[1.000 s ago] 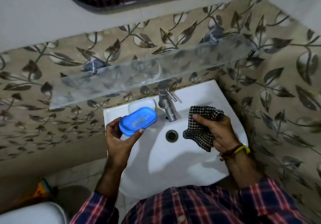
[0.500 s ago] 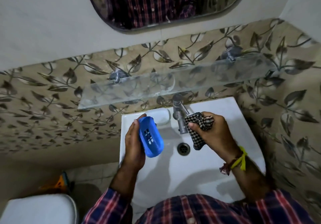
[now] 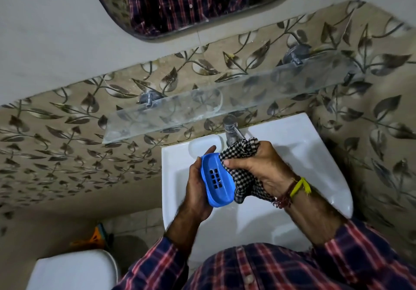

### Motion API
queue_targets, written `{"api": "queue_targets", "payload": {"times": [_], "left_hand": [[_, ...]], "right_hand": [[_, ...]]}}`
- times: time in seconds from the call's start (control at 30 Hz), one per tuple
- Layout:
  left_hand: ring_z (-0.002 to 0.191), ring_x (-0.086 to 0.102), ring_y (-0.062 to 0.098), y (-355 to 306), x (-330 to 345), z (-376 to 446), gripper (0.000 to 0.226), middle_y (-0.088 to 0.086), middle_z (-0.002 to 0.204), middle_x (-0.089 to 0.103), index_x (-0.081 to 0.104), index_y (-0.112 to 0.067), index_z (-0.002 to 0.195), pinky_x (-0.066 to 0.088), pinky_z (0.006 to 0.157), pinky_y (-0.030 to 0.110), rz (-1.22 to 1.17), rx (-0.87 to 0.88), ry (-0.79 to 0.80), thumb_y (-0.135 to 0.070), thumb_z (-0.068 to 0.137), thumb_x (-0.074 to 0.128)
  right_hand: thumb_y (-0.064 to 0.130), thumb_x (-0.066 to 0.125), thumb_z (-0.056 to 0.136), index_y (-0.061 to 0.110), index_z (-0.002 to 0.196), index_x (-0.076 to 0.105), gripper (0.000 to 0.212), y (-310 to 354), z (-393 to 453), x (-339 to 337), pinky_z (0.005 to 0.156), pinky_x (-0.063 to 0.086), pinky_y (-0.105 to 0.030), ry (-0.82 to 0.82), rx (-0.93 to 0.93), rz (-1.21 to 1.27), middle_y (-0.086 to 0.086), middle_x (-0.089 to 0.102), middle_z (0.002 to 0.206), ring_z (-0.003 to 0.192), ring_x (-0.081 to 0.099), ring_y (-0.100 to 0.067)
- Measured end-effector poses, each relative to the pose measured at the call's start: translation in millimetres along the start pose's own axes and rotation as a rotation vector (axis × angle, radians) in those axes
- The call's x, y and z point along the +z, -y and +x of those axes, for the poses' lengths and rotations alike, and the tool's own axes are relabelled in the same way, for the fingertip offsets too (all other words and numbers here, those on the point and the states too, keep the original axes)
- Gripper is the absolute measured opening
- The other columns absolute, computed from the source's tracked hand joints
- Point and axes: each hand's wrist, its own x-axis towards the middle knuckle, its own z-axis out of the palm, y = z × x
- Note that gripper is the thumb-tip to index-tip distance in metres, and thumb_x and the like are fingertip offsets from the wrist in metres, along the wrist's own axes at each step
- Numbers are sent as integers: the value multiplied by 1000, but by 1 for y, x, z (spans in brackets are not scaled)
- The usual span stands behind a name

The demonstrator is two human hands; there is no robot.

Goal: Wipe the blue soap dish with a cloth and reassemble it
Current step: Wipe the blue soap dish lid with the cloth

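Observation:
The blue soap dish point(image 3: 216, 179) is an oval tray with a grid of drain holes, held over the white sink point(image 3: 315, 159). My left hand point(image 3: 198, 190) grips it from the left, fingers curled round its far end. A black-and-white checked cloth point(image 3: 243, 170) is bunched in my right hand point(image 3: 263, 168), which presses the cloth against the dish's right rim. The dish looks like one assembled piece; I cannot tell whether a lower part is beneath it.
A chrome tap point(image 3: 231, 130) stands at the back of the sink, right behind the cloth. A glass shelf point(image 3: 202, 109) juts from the leaf-patterned wall above it. A mirror point(image 3: 191, 4) hangs higher up. A white toilet point(image 3: 72, 269) sits at lower left.
My left hand has turned the dish so its holed face shows toward me and brought it rightward. My right hand has moved the cloth left from near the tap onto the dish.

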Motion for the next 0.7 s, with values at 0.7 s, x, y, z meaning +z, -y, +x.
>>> {"api": "queue_targets", "payload": {"times": [0.7], "left_hand": [[132,54,32,2,31,2,52,18,139,59,38,-15,146,45,108,43,201,95,154,-46,106,26]], "right_hand": [[-15,74,73,-1,89,77,22,2,-19,18,63,61,-37,-127,2,351,-19,77,87,75,76,-31]]}}
